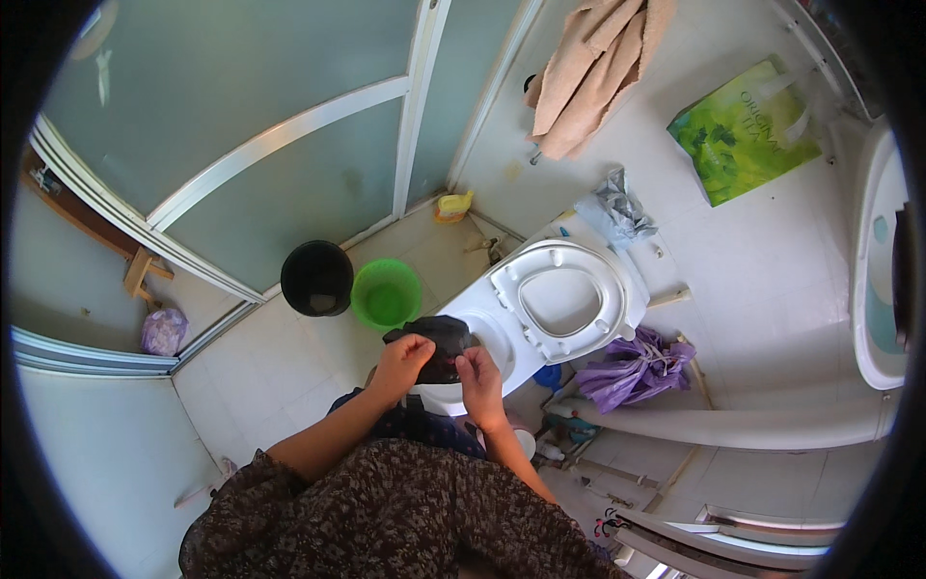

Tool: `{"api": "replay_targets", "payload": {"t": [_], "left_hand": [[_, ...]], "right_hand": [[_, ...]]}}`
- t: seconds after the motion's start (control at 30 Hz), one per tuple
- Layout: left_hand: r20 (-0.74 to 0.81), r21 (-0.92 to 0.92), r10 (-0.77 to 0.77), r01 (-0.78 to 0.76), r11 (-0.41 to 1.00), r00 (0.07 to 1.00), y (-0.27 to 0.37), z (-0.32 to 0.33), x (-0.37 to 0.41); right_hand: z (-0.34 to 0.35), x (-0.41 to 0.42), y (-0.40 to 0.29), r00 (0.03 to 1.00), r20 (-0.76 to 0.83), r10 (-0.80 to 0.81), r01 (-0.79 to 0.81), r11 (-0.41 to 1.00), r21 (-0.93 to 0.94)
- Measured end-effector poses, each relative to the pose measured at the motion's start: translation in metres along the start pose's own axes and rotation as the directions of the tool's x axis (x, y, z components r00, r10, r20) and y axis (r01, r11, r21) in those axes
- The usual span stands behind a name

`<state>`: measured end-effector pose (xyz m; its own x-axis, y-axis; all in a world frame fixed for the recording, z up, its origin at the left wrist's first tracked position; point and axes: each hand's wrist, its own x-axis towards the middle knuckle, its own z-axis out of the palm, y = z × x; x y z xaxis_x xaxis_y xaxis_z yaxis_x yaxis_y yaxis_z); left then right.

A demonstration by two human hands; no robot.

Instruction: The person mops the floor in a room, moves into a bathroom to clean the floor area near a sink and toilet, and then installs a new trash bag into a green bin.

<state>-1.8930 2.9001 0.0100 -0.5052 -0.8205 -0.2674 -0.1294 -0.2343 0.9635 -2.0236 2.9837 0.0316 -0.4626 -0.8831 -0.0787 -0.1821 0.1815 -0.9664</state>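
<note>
A black plastic bag [443,334] is stretched between my two hands over the front of the white toilet. Its left part is pinched in the curled fingers of my left hand [402,368]. My right hand [480,383] grips its right edge between thumb and fingers. The toilet's lid and seat [617,304] are raised, leaning back at the tank. Behind my hands, a black bin [316,279] stands beside a green plastic basket [386,293] on the floor tiles.
Frosted sliding shower doors [304,166] stand at the left. A yellow bottle [453,207] is in the corner. A purple bag [636,369] hangs right of the toilet, near the washbasin's column [752,428]. A beige towel [593,72] and a green paper bag [745,134] hang on the wall.
</note>
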Motion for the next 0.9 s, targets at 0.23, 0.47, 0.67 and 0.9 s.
{"api": "replay_targets", "payload": {"t": [0.23,0.47,0.67,0.9], "left_hand": [[-0.109,-0.409,-0.208,0.147,0.901,0.972,-0.008,-0.006,0.002],[0.065,-0.896,-0.326,0.199,0.397,0.943,-0.011,-0.079,0.023],[-0.025,-0.902,-0.238,0.081,0.424,0.971,0.012,-0.124,0.023],[0.072,-0.357,-0.273,0.28,0.891,0.959,0.021,-0.111,0.014]], "right_hand": [[0.0,0.002,-0.003,0.969,0.118,0.217,-0.241,0.722,0.648],[-0.06,0.006,0.006,0.912,0.086,0.401,-0.197,0.244,0.949],[-0.107,-0.002,0.024,0.964,0.062,0.26,-0.112,0.182,0.977],[-0.11,-0.01,0.032,0.894,0.137,0.426,-0.333,0.427,0.841]]}}
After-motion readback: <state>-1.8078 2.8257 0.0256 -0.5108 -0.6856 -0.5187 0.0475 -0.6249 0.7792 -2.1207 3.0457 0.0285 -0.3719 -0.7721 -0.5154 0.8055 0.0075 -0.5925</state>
